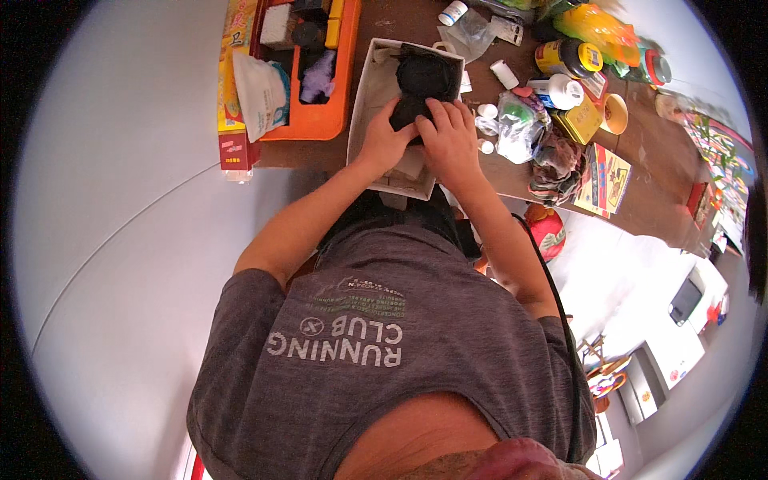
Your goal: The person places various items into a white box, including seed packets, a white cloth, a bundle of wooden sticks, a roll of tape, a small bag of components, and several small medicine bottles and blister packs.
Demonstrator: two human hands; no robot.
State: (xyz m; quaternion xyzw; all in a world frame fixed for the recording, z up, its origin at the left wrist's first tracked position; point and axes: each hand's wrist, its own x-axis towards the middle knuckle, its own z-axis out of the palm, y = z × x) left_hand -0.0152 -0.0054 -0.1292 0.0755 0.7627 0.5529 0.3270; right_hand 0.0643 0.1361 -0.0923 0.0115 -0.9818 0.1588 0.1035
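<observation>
At the bottom of the frame is the person's grey shirt [448,320], with both forearms running up toward the upper middle. There the left hand [386,142] and the right hand [448,140] reach into an open, pale oblong box [370,96], its lower end at the front edge of the bench [660,180]. The fingers of both hands are bent onto the lower part of a soft-looking black item [424,74], which lies in the upper part of the box. They seem to hold or press it from either side; how firmly, I cannot tell.

The handling looks midway: the black item is inside the box, but neither hand has let go and no lid covers it. Whether it is being packed, arranged or taken out cannot be told from this view. What seems left is to finish settling or freeing the item, then release it; closing the box may follow.

Farther up, an orange tray [346,92] stands left of the box, with a purple bundle [318,78] in it. At the upper right lie a yellow tin [578,122] and a dark jar with a yellow lid [560,58].
</observation>
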